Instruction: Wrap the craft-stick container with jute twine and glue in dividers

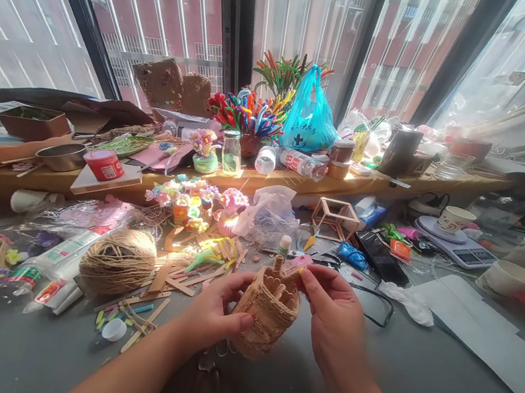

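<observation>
A small cup-shaped basket [267, 309] wound with jute twine and lined with wooden sticks is held above the grey table [437, 383]. My left hand [211, 313] is wrapped round its left side, thumb pressed on the front. My right hand [331, 310] pinches its upper right rim, where a stick stands up. A small glue bottle [285, 246] stands just behind the basket.
A ball of jute twine [117, 261] lies to the left with loose wooden sticks [157, 300] near it. Paper flowers [195, 201], a wooden frame [334, 217], a phone [380, 257], paper cups [507, 277] and a scale [456, 248] crowd the back. The wooden sill [245, 180] holds jars and bags.
</observation>
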A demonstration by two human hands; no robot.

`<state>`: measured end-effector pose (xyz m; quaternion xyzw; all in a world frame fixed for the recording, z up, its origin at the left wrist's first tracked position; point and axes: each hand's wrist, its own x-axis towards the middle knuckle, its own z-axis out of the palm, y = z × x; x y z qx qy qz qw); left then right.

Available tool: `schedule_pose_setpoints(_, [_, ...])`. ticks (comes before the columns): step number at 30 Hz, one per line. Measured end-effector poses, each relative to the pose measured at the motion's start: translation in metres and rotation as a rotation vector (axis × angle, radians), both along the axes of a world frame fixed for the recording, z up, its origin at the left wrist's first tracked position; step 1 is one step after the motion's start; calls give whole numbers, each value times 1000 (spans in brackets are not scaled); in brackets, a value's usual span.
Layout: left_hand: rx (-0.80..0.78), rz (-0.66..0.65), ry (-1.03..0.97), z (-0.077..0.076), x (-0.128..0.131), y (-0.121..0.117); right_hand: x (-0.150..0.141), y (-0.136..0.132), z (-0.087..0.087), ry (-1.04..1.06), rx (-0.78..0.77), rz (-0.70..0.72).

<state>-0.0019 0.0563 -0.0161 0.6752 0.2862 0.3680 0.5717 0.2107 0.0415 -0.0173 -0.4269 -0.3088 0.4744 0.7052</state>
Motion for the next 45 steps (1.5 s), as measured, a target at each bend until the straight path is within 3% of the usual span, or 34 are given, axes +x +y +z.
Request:
schedule_pose_setpoints(8, [5, -104, 28, 2, 0, 0, 3, 0, 6, 18, 46, 35])
schedule_pose_setpoints(14, [161, -80, 251, 5, -1, -6, 11, -8, 18, -219, 35, 62])
schedule_pose_setpoints(17, [164, -51, 281, 5, -5, -4, 17, -11, 23, -389, 57, 138])
schedule_pose_setpoints(19, [148, 84, 176, 5, -8, 1, 23, -11, 25, -449, 61, 195])
schedule_pose_setpoints(24, [42, 728, -17, 3, -18, 19, 46, -7, 25, -537, 30, 251])
schedule_pose_setpoints(27, [44, 840, 43, 3, -23, 25, 56, -6, 20, -569, 52, 257])
schedule_pose_setpoints(30, [143, 805, 297, 11, -28, 27, 58, -8, 12, -585, 82, 242])
schedule_pose_setpoints(35, [222, 560, 832, 34, -35, 31, 53, -13, 3, -593, 145, 218])
schedule_pose_setpoints(40, [469, 491, 978, 48, -19, 29, 50, -17, 5, -643, 213, 222])
schedule_pose_setpoints(45, [592, 332, 1103, 40, 19, 45, 49, -19, 9, -685, 272, 231])
